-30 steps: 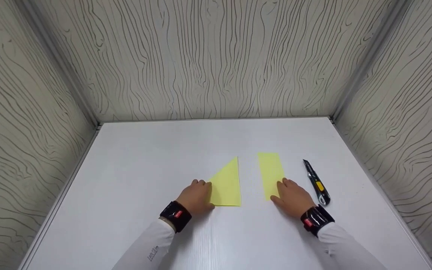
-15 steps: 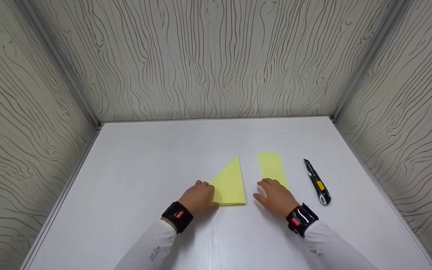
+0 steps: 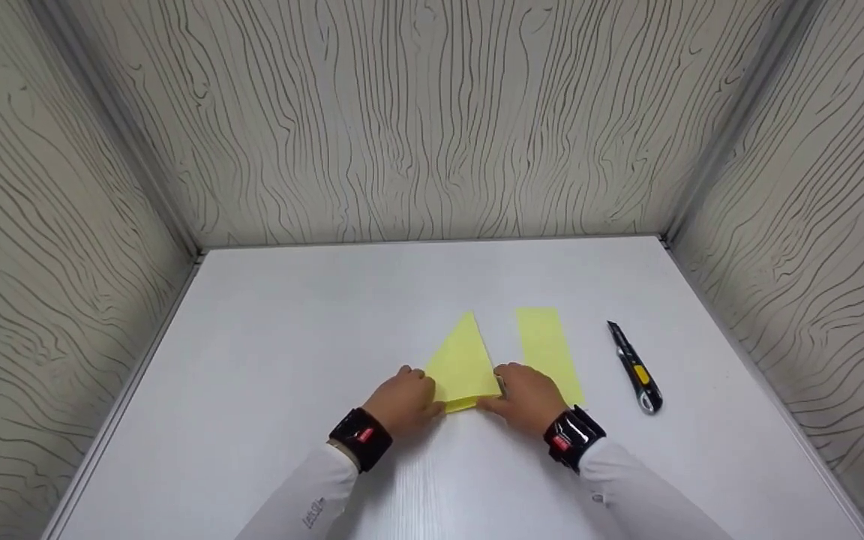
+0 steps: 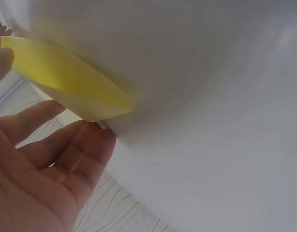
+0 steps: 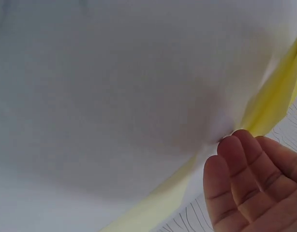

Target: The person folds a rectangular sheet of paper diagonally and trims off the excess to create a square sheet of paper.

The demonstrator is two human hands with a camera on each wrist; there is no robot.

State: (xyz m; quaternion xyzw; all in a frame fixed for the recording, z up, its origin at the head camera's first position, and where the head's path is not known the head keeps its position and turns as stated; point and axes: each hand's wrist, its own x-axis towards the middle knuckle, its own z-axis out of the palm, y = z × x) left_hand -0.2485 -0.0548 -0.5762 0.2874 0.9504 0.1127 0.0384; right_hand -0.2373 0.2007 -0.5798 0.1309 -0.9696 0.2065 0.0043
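Note:
A folded yellow sheet of paper with a pointed top lies between the two hands in the head view. Its near edge is parted, and the layers gape in the left wrist view. The left hand holds the sheet's left side, thumb at the near corner. At the right side, the right hand pinches the near right corner between thumb and fingers. Fingertips of the left hand touch the paper's edge in the left wrist view. In the right wrist view, the right hand's thumb is out of sight.
A yellow paper strip lies just right of the folded sheet, partly behind the right hand. Farther right on the white table is a black utility knife with a yellow slider, blade end pointing away. Patterned panels enclose the table.
The right hand has left the paper strip and moved left to the folded sheet's right corner. The sheet's near edge has lifted and parted. The left hand has shifted slightly right.

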